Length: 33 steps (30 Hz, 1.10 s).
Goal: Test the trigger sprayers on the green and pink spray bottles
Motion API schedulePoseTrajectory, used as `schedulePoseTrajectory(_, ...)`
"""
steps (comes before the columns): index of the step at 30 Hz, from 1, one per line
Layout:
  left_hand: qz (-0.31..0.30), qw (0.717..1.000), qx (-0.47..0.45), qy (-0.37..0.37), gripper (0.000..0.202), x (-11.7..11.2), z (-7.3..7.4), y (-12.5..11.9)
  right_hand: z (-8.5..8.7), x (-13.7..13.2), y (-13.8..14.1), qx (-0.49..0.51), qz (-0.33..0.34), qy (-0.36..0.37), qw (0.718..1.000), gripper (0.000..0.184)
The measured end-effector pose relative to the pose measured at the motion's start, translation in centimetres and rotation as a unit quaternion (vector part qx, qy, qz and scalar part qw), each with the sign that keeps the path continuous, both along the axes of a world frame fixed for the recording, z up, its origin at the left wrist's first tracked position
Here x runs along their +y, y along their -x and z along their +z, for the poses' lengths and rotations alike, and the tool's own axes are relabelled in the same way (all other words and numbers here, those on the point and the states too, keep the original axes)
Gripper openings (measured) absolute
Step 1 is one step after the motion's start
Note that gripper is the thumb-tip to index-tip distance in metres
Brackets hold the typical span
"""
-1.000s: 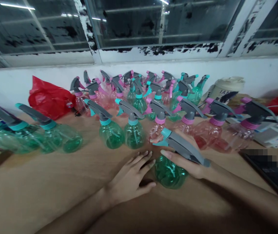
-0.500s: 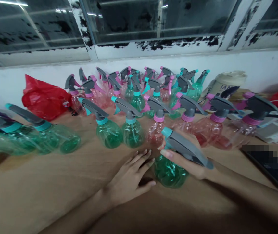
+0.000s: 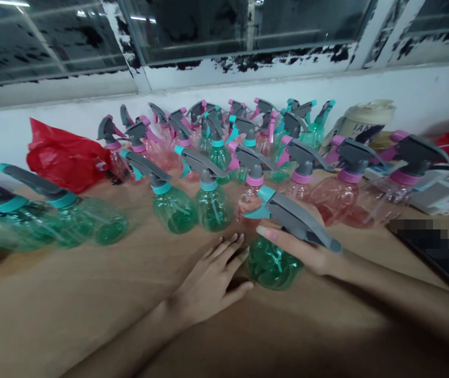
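Note:
My right hand (image 3: 307, 247) is wrapped around the neck of a green see-through spray bottle (image 3: 274, 265) with a grey and teal trigger head. The thumb lies across the near side below the head, while fingertips show beyond the teal trigger, which stands out to the left. Part of the neck is hidden by the hand. Flat on the table, my left hand (image 3: 212, 283) has its fingers stretched out and holds nothing; its fingertips are close to the bottle's left side. Just behind stand two green spray bottles (image 3: 213, 210) and a row of pink spray bottles (image 3: 334, 194).
More green bottles (image 3: 106, 223) stand at the left. Farther back are several pink and green ones near the wall, beside a red plastic bag (image 3: 65, 157). At the right are a pale tub (image 3: 368, 123), a white device (image 3: 440, 194) and a dark flat object (image 3: 425, 257).
The held bottle's trigger now sticks out to the left, where before it was pulled in under the fingers. My left hand stays flat on the table. The view has tilted slightly down.

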<state>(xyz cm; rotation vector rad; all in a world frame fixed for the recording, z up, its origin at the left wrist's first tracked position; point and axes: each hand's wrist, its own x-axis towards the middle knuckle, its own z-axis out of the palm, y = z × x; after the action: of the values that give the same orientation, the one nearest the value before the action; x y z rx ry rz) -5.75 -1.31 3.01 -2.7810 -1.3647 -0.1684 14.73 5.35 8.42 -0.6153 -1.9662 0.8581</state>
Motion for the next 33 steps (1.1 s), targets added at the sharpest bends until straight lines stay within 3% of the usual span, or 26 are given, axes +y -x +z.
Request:
schedulePoseTrajectory(6, 0.001, 1.000, 0.000, -0.004, 0.061, -0.05, -0.12, 0.14, 0.30, -0.15, 0.14, -0.017, 0.007, 0.015, 1.000, 0.026)
schedulePoseTrajectory(16, -0.011, 1.000, -0.003, -0.008, 0.058, -0.08, -0.53, 0.27, 0.85, -0.10, 0.28, -0.024, -0.007, -0.020, 0.999, 0.010)
schedulePoseTrajectory(27, -0.008, 1.000, 0.004, -0.015, 0.058, -0.13, -0.47, 0.10, 0.30, 0.26, 0.28, -0.012, -0.011, -0.051, 0.999, 0.014)
schedulePoseTrajectory(33, -0.004, 1.000, -0.003, -0.008, 0.055, -0.04, -0.31, 0.11, 0.06, 0.26, 0.33, 0.003, 0.004, -0.018, 1.000, 0.010)
